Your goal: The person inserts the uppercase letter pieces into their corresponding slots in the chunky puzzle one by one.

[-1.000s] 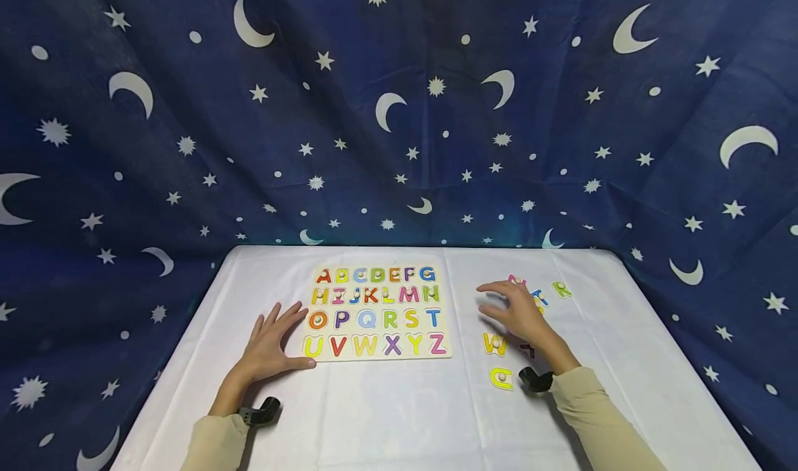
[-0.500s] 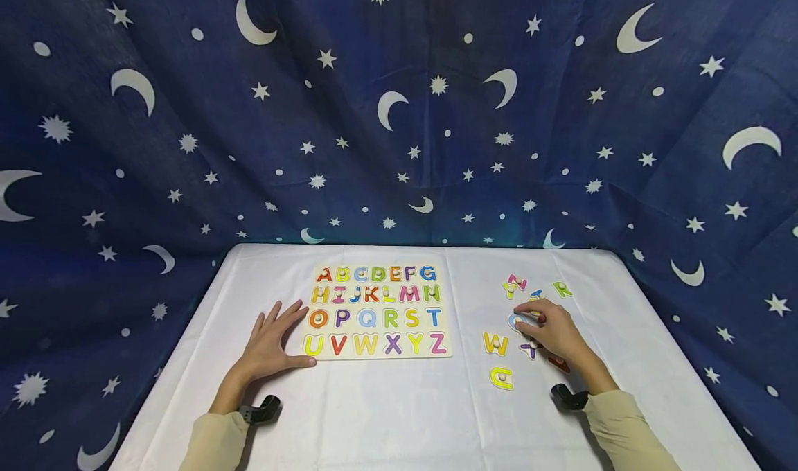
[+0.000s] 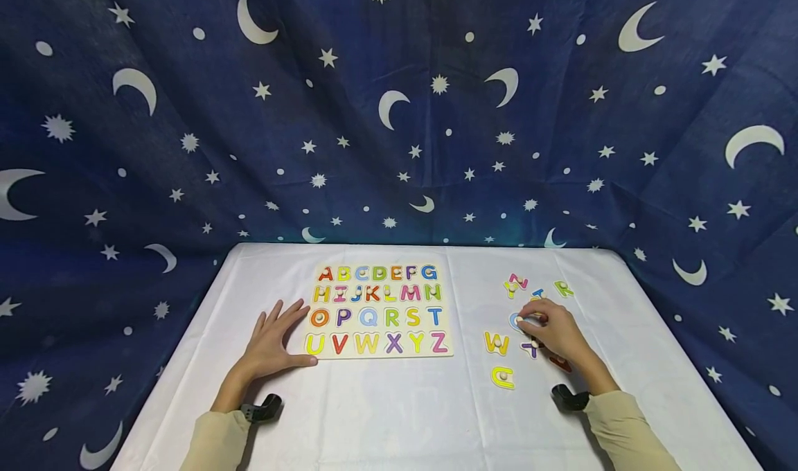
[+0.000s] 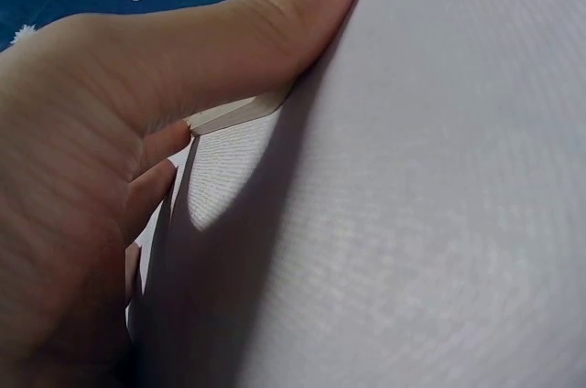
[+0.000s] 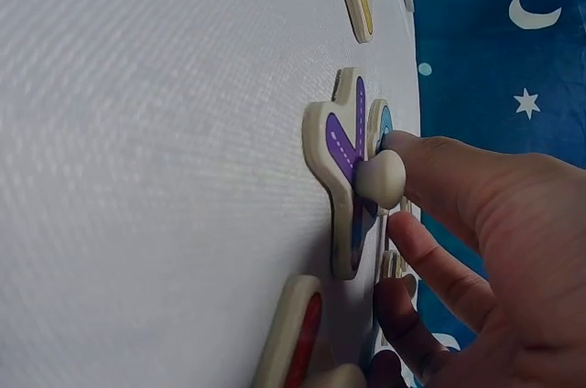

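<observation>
Right hand [image 3: 557, 333] fingers pinching blue letter [image 3: 517, 320], left hand [image 3: 271, 343] flat against one puzzle board [image 3: 377, 310]

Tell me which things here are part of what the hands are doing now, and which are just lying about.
In hand: right hand pinching the light blue letter piece; left hand resting flat against the alphabet board.
Lying about: yellow W; purple piece; yellow curved piece; green R; red piece; starry backdrop.
</observation>
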